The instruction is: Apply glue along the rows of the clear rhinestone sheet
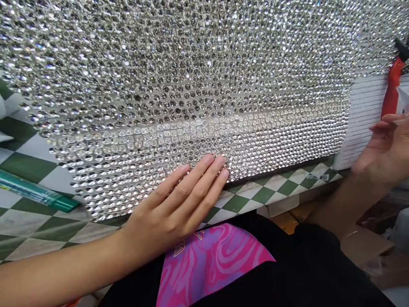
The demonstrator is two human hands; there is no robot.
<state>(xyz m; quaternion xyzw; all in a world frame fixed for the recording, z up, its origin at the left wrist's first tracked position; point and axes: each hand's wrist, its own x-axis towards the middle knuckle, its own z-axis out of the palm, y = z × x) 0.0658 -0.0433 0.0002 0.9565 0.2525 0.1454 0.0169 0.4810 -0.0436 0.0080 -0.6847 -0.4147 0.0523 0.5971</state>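
A wide sheet of silver rhinestones (204, 85) lies across the table, with a paler band running along its near side. My left hand (179, 200) rests flat on the near edge of this sheet, fingers stretched out and close together. At the right border is my right hand (390, 145), partly cut off by the frame. Its thumb and fingers are closed together beside a red-handled tool (392, 87) with a black end. Some clear plastic (403, 96) shows just above those fingers; what they pinch is not distinct.
A white lined sheet (361, 119) lies beside the rhinestones at the right. A green tube (38, 194) is on the green-and-white checked tablecloth (32, 157) at the left. Cardboard boxes (367, 247) stand below the table at the lower right.
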